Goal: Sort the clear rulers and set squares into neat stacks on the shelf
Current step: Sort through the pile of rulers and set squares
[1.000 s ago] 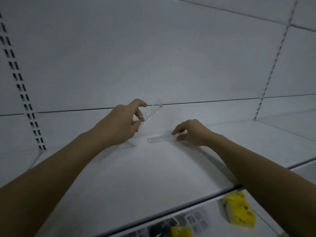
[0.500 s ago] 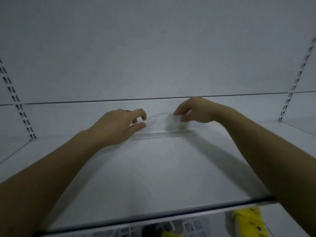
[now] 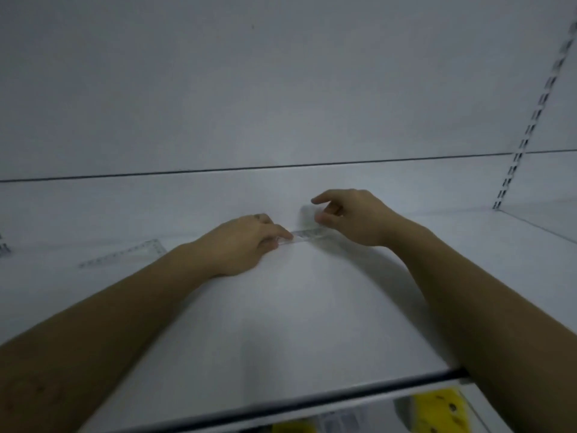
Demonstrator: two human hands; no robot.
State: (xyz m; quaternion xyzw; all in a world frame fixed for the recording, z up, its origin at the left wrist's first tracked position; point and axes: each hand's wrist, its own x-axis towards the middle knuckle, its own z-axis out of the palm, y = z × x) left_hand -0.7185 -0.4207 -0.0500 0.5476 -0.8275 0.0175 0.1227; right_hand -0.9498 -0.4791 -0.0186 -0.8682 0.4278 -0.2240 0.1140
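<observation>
Change: the left hand [image 3: 246, 243] has come forward onto the straight ruler's left end, where half a second ago it was just short of it. The right hand [image 3: 354, 217] has dropped closer to the ruler's other end.
Left hand: forefinger and thumb are curled and pinch the left end of the clear plastic straight ruler [image 3: 307, 235]. The other fingers are tucked under.
Right hand: forefinger and thumb are spread in a loose curve with a faint, blurred clear piece [image 3: 307, 211] between them. Whether they grip it cannot be told.
Straight ruler: lies flat on the white shelf board [image 3: 296, 307], running left to right between the hands. Its right end is hidden under the right hand.
Set square: a clear plastic triangular set square [image 3: 131, 252] lies flat on the same board, well left of the left hand.
Upright: a slotted white metal shelf upright [image 3: 530, 120] stands at the far right.
Below: yellow packets [image 3: 437, 407] sit on the lower shelf.
</observation>
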